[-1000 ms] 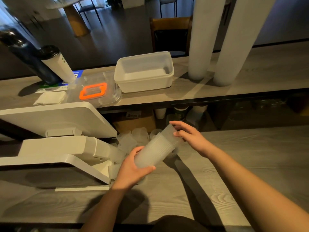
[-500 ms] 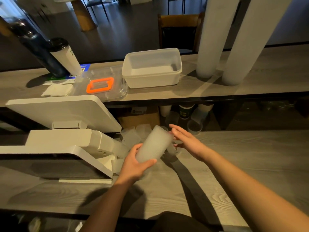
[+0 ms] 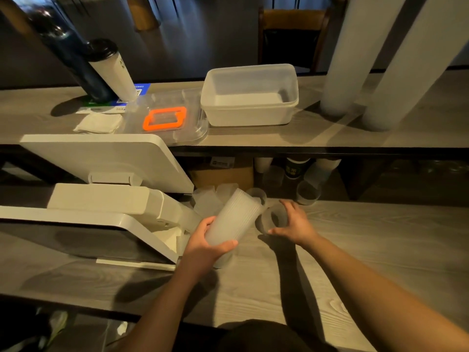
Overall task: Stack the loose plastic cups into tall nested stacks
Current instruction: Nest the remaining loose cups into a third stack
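nested stack: tilted stack of frosted translucent plastic cups (image 3: 234, 219), above the grey wood-grain desk (image 3: 368, 250)
left hand (image 3: 205, 246): fingers curled round the stack's lower end
right hand (image 3: 294, 222): fingers bent round a single clear plastic cup (image 3: 270, 221) lying on its side on the desk, just beside the stack
loose cups (image 3: 218, 196): clustered behind the stack, near the white register (image 3: 114, 199)

No legible text; tumbler (image 3: 113, 72) lettering too blurred.
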`<action>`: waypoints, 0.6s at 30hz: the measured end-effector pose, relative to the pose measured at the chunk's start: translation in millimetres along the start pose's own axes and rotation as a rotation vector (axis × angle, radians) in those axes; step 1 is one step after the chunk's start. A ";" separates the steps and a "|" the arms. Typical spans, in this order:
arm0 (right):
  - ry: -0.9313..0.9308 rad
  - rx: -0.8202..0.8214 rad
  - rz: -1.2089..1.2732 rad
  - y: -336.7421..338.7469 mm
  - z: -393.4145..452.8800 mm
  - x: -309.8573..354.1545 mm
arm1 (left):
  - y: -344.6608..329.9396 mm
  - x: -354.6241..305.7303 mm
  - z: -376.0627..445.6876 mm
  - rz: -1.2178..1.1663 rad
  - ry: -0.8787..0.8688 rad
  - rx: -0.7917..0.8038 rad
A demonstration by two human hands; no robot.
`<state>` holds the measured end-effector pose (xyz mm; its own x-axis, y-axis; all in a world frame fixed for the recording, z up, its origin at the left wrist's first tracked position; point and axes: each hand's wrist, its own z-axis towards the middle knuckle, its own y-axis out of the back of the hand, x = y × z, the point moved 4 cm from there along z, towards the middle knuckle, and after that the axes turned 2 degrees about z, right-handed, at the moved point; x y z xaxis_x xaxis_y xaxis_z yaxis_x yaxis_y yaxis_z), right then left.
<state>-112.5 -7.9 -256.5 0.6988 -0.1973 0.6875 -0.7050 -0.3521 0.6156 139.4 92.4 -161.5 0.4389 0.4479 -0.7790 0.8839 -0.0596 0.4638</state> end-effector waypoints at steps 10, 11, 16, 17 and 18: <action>-0.037 -0.118 0.240 7.4 -1.5 -5.7 | 0.6 -6.0 6.6 0.016 -0.020 0.020; -0.046 -0.126 0.317 11.2 -3.4 -6.6 | -0.3 -6.9 7.0 0.018 -0.025 0.024; -0.009 -0.139 0.627 39.8 -24.4 4.8 | -6.4 -14.6 5.8 0.044 -0.079 0.019; 0.004 -0.140 0.674 44.6 -28.1 6.3 | -7.7 -16.4 4.9 0.045 -0.092 0.018; 0.011 -0.140 0.719 48.9 -32.5 8.4 | -8.8 -17.7 3.7 0.043 -0.104 0.021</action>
<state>-145.0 3.0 -208.1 0.0571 -0.3266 0.9434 -0.9984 -0.0191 0.0538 124.5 81.7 -153.3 0.4902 0.3491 -0.7986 0.8665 -0.0960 0.4899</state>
